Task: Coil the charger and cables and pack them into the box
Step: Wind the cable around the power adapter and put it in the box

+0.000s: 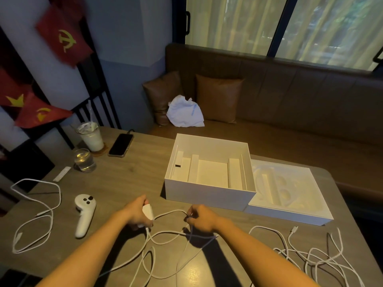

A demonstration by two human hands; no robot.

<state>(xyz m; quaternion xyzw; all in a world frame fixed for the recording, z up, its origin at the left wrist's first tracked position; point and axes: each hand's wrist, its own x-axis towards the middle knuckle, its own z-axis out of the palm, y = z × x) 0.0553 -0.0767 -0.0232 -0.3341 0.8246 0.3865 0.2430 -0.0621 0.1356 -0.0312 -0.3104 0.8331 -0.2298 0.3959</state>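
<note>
1. Head view: a white charger (148,211) is gripped in the left hand (137,214), near centre of the table (134,175); its white cable (171,212) is pinched by the right hand (200,218), with loops trailing nearer.
2. Just beyond the hands, cardboard dividers (193,170) are seen inside the open white box (209,196).

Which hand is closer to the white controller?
Left. The left hand, gripping the charger, is just right of the controller; the right hand pinches the cable farther right.

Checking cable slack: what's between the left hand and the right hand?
Head view: a stretch of white cable arcs from the charger gripped in the left hand to the right hand, which pinches it. Nothing else lies between them.
</note>
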